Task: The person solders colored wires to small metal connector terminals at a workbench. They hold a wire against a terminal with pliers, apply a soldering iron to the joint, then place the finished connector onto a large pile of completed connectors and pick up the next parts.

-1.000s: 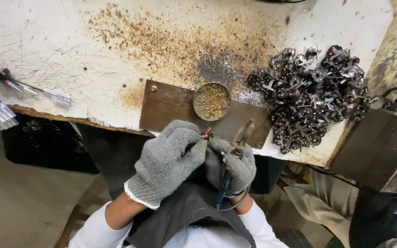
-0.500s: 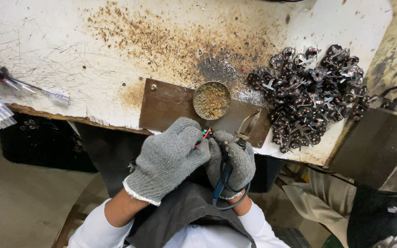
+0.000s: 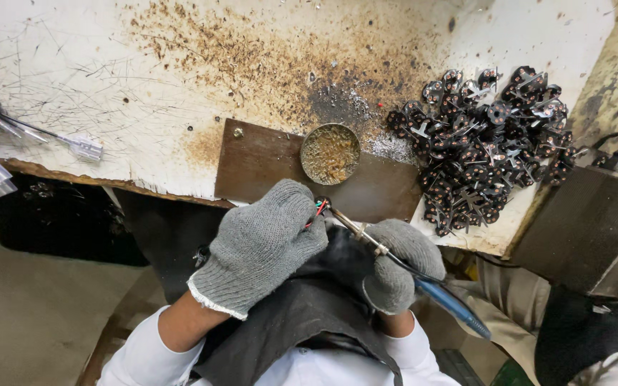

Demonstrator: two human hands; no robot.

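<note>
Both gloved hands meet near the bench edge; left hand (image 3: 262,246) pinches red wires (image 3: 317,209), steadying them; right hand (image 3: 398,263) grips soldering iron (image 3: 395,259), tip at the wires.

gloved hands (image 3: 266,239) (soldering iron (image 3: 423,282))

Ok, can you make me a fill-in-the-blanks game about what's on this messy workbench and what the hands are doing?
1. Both hands wear knitted gloves of the colour ____.
2. The right hand holds a soldering iron whose handle is coloured ____.
3. The small round tin sits on a ____ metal plate.
4. The pile of small black parts lies to the ____ of the tin.
The left hand pinches thin red wires.

Missing words: grey; blue; brown; right
</note>
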